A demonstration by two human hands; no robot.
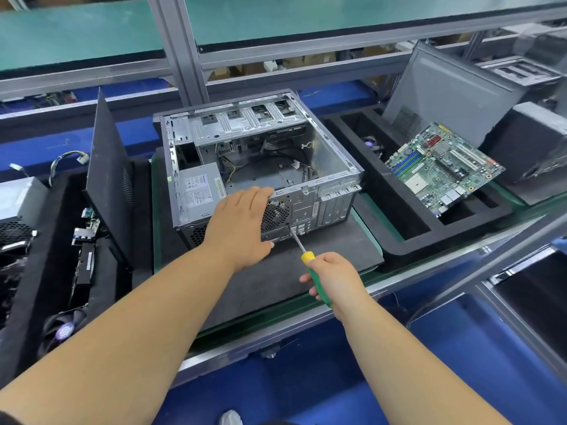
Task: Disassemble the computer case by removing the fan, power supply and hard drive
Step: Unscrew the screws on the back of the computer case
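I see the computer case lying on its side, open face up, on a dark grey mat at the middle of the bench. Its rear panel faces me. The power supply sits inside at the near left corner, label up, with loose cables trailing across the case floor behind it. The fan grille shows on the rear panel, partly covered by my left hand.

That left hand lies flat against the rear panel, fingers straight and together, fingertips reaching the top edge of the case; it grips nothing. My right hand is curled round the green handle of a screwdriver, whose yellow collar sticks out above the thumb. The shaft runs up and left, and its tip meets the rear panel just beside the lower right corner of the grille, probably on a screw, though the head is too small to make out.

To the right, a motherboard rests tilted across a black foam tray, with a grey side panel leaning behind it. To the left, a black panel stands upright, and beyond it another tray holds 1 more power supply and a fan.
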